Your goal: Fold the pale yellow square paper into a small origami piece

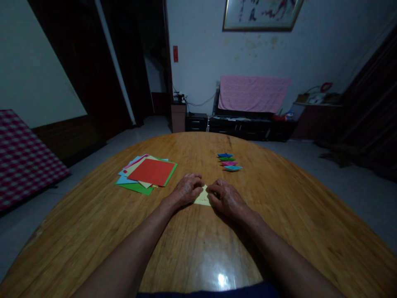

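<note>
A small piece of pale yellow folded paper [203, 198] lies on the wooden table between my two hands. My left hand [187, 189] rests over its left side, fingers curled and bent onto the paper. On the right side my right hand [226, 196] has its thumb and fingers pinched together at the paper's edge. Both hands hide parts of the sheet, so its full folded shape does not show. Beyond my right hand stand several small folded paper boats [232, 168] in a row, coloured blue, green, pink and light blue.
To the left lies a loose stack of coloured paper sheets [151, 171], red on top. The round wooden table [198, 256] fills the foreground. Past its far edge are a low black cabinet [242, 129] and a pink cloth [252, 93] over a screen-like shape.
</note>
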A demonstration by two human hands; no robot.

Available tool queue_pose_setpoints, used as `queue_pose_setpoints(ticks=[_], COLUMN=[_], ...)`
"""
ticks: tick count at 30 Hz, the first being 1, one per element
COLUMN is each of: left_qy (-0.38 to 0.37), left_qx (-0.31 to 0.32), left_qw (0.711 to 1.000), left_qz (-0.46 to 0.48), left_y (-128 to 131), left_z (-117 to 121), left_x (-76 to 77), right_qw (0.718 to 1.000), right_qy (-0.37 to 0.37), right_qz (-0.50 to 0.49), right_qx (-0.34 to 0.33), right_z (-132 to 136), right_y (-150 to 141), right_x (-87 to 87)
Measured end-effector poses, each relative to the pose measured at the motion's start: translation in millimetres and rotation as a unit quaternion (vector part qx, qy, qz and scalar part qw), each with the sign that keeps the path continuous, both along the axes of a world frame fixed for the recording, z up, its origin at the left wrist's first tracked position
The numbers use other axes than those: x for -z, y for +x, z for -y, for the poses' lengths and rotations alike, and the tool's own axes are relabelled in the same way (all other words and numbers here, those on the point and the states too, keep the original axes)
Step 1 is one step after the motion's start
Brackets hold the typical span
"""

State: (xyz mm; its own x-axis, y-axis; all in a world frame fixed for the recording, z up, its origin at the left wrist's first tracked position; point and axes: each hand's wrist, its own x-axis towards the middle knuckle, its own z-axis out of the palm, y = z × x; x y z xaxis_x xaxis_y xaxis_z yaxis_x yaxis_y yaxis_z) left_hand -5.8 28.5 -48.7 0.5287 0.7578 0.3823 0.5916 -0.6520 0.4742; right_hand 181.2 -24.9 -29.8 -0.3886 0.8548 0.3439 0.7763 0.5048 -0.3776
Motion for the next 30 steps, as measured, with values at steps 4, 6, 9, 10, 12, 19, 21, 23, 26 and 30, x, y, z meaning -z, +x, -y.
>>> queue_pose_setpoints(ticks=[4,6,9,10,12,19,21,23,26,30], left_qy=[0.000,0.002,0.004,0.007,0.019,0.038,0.034,0.030,0.030,0.043], left_qx=[0.000,0.004,0.006,0.006,0.008,0.007,0.005,-0.001,-0.002,0.008], left_qw=[1.000,1.000,1.000,1.000,1.000,0.999,0.999,1.000,0.999,0.999], left_qz=[0.004,0.004,-0.006,-0.011,-0.016,-0.010,-0.010,-0.009,-0.009,-0.008], left_y=[1,1,1,1,2,1,1,2,2,1], left_z=[1,2,3,3,3,2,2,2,0,-4], left_x=[-0.7,-1.9,-2.9,-2.9,-2.1,2.1,2.6,3.2,5.4,9.4], right_qw=[1.000,1.000,1.000,1.000,1.000,1.000,1.000,1.000,1.000,0.999], right_qy=[0.015,0.020,0.022,0.021,0.019,0.017,0.020,0.024,0.024,0.028], right_qz=[0.013,0.014,0.010,0.008,0.008,0.010,0.013,0.015,0.017,0.018], right_qx=[-0.004,-0.009,-0.011,-0.011,-0.012,-0.004,0.000,0.006,0.011,0.019], right_z=[1,1,0,0,0,1,1,1,2,3], right_y=[0,0,1,1,1,-1,-1,-2,-3,-5], right_x=[-0.9,-0.5,0.7,0.9,1.0,-0.1,0.6,1.6,2.8,3.8])
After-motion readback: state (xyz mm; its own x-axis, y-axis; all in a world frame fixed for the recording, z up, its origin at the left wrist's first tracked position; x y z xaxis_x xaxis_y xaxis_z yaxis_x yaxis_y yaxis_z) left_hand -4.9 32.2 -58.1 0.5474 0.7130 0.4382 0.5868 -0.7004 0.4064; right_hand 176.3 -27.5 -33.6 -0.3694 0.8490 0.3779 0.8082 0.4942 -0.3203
